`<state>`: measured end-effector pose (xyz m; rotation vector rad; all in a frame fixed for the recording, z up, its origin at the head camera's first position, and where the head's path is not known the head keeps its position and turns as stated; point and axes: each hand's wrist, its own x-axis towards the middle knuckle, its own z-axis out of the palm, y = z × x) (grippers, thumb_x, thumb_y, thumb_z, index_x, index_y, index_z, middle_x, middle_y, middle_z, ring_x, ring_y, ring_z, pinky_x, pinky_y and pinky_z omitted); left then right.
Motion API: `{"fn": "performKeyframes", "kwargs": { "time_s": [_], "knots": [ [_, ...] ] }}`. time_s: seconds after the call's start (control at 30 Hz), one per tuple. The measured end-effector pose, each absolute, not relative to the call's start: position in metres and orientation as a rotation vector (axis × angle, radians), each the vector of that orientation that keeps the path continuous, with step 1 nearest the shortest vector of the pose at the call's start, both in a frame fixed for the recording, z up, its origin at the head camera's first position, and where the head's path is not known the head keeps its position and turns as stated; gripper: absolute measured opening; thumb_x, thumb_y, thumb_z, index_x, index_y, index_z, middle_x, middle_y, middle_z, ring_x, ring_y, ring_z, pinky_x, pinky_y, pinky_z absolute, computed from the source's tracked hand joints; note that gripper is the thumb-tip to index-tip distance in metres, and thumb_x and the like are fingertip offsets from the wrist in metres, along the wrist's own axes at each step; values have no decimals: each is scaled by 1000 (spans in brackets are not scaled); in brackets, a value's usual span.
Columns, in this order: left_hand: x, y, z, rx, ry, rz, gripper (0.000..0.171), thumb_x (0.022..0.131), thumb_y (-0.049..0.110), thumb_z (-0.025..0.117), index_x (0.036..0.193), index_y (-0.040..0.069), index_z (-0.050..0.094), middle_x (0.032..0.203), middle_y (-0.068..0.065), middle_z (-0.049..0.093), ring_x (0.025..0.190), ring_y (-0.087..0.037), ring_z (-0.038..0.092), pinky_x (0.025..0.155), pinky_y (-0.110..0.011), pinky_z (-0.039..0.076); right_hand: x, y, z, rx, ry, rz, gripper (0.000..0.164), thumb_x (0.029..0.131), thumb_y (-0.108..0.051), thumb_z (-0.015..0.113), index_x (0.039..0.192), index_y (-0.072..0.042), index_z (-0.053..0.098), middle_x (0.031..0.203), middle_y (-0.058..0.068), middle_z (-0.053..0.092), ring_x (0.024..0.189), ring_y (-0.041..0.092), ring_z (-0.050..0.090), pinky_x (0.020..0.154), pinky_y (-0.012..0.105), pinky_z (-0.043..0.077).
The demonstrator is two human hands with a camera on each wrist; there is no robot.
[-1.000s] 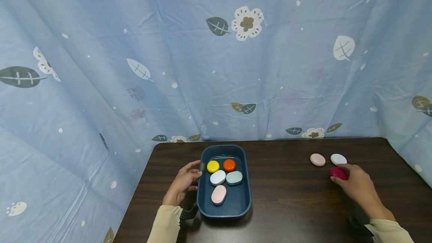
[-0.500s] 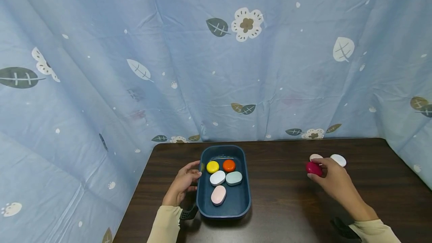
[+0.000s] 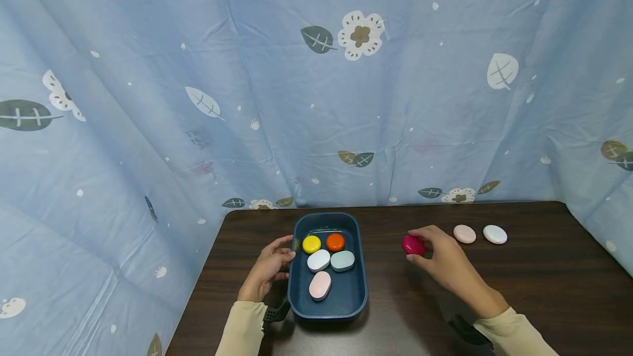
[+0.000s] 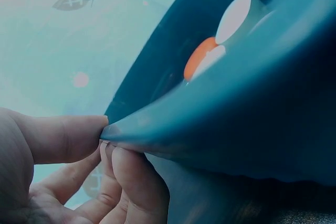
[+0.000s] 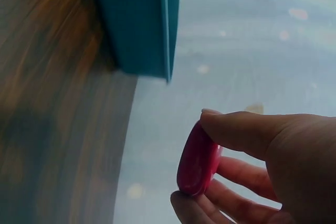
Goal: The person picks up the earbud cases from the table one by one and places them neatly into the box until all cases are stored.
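Observation:
My right hand (image 3: 447, 260) pinches a magenta oval bar (image 3: 413, 245), which looks like soap, between thumb and fingertips. It is above the table, to the right of the dark blue tray (image 3: 328, 310). In the right wrist view the magenta bar (image 5: 198, 161) is on edge, apart from the tray's wall (image 5: 137, 30). My left hand (image 3: 267, 271) grips the tray's left rim, thumb above and fingers beneath in the left wrist view. In the tray lie a yellow round bar (image 3: 311, 244), an orange one (image 3: 336, 242), a white oval (image 3: 318, 260), a pale green oval (image 3: 343, 261) and a pink oval (image 3: 320, 285).
A pale pink oval bar (image 3: 465, 234) and a white one (image 3: 495, 234) lie on the dark wooden table (image 3: 395, 306) to the right, beyond my right hand. A blue patterned curtain (image 3: 296, 98) hangs behind the table's back edge.
My right hand has carried the magenta bar leftward, from beside the white bar on the right toward the tray. The left hand and the tray have stayed put.

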<state>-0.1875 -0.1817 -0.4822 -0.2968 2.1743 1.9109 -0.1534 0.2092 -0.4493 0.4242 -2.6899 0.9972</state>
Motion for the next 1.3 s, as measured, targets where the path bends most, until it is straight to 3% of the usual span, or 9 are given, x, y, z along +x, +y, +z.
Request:
{"fn": "performKeyframes", "kwargs": {
  "time_s": [0.5,1.3],
  "knots": [
    [-188,-182,-481,-306,2178,1905,48,104,7,61,152,6,53,120,-20,62,88,-24,63,67,-30,61,-158,144,-437,674,-2677,1078,43,80,-2,90,120,1,73,114,9,68,96,19,67,82,39,63],
    [-189,-182,-483,-303,2169,1916,48,103,5,61,151,5,54,112,-14,62,84,-22,62,64,-30,60,-164,88,-437,941,-2843,979,44,81,-2,90,122,4,72,109,8,67,96,22,63,81,35,63]
  ]
}}
